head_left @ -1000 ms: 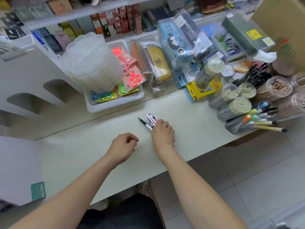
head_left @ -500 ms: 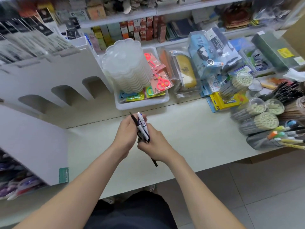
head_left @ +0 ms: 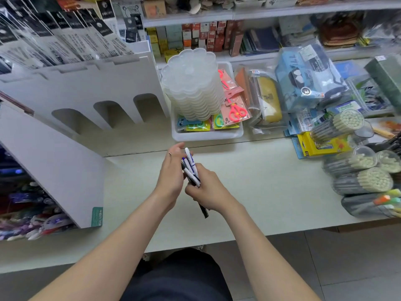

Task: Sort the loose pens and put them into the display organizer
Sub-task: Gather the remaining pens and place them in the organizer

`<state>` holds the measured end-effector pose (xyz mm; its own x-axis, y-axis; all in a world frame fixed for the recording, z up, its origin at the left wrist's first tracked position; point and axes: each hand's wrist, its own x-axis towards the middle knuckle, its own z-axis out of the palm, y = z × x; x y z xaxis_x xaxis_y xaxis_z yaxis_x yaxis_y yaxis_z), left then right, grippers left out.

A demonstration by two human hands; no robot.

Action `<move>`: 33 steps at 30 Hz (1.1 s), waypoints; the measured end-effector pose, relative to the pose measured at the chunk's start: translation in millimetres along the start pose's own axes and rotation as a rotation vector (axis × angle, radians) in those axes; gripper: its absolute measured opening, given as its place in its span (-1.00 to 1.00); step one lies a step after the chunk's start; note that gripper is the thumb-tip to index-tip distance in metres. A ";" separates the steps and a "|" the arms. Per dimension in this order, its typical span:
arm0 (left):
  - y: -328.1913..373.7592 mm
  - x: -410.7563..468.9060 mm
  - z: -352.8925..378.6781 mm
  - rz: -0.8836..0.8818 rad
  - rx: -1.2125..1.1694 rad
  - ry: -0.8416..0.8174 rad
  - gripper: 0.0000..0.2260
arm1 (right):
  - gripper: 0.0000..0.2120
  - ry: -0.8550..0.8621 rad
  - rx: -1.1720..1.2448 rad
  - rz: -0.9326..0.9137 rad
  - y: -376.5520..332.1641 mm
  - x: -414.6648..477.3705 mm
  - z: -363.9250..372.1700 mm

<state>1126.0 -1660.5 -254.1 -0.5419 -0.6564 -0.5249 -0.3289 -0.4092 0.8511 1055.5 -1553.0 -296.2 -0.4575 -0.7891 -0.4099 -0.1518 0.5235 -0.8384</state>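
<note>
A small bunch of pens [head_left: 191,167], white with blue print plus a black one, stands nearly upright above the pale counter [head_left: 260,181]. My right hand [head_left: 208,192] grips the bunch low down, and a black pen end sticks out below the fist. My left hand [head_left: 171,174] lies against the left side of the bunch with its fingers nearly straight. The white display organizer [head_left: 91,101] with arched slots stands to the left, its tiers holding carded pens at the back.
A white tray [head_left: 208,135] with stacked translucent lids and scissor packs sits behind the hands. Clear tubs of pens [head_left: 364,181] and a mesh cup of markers [head_left: 368,205] lie at the right edge. Packaged goods fill the shelves behind. The organizer's side panel [head_left: 54,170] juts forward at left.
My right hand picked the pens off the counter and lifted them; my left hand came up against the bunch. The view swung left, showing more of the organizer.
</note>
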 end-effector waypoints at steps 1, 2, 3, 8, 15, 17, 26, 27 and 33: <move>-1.9 -0.5 -1.1 0.028 0.078 -0.036 -0.73 | -0.83 0.012 0.037 0.010 0.1 0.5 -1.4; -4.1 -1.3 -2.0 0.066 0.164 -0.078 -0.73 | -0.87 0.017 0.068 0.018 1.0 1.3 -3.1; -5.4 -2.1 -2.6 0.098 0.240 -0.118 -0.73 | -0.90 0.007 0.096 0.030 1.4 1.8 -5.5; -15.2 -1.3 -9.5 0.112 0.421 -0.281 -0.54 | -0.95 0.035 0.163 0.122 18.1 9.3 -14.4; -31.3 -4.3 -8.6 0.014 0.343 -0.062 -0.63 | -0.87 0.740 0.332 -0.114 28.9 21.4 -7.8; -34.6 -3.2 -6.2 0.003 0.359 -0.039 -0.70 | -0.90 0.793 0.334 -0.128 37.0 27.8 -3.1; -41.4 -13.6 6.8 0.124 0.404 -0.082 -0.64 | -0.72 0.822 0.236 -0.153 62.0 23.4 12.6; -41.1 -14.4 9.2 0.140 0.416 -0.066 -0.62 | -0.71 0.808 0.213 -0.162 65.0 23.6 14.8; -32.3 -21.0 27.7 0.301 0.596 -0.233 -0.29 | -0.71 0.798 0.088 -0.279 62.5 22.4 22.2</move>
<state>1126.6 -1616.0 -270.4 -0.8056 -0.5064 -0.3076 -0.4697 0.2292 0.8526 1055.2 -1545.0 -365.8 -0.8993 -0.4052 0.1645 -0.2972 0.2903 -0.9096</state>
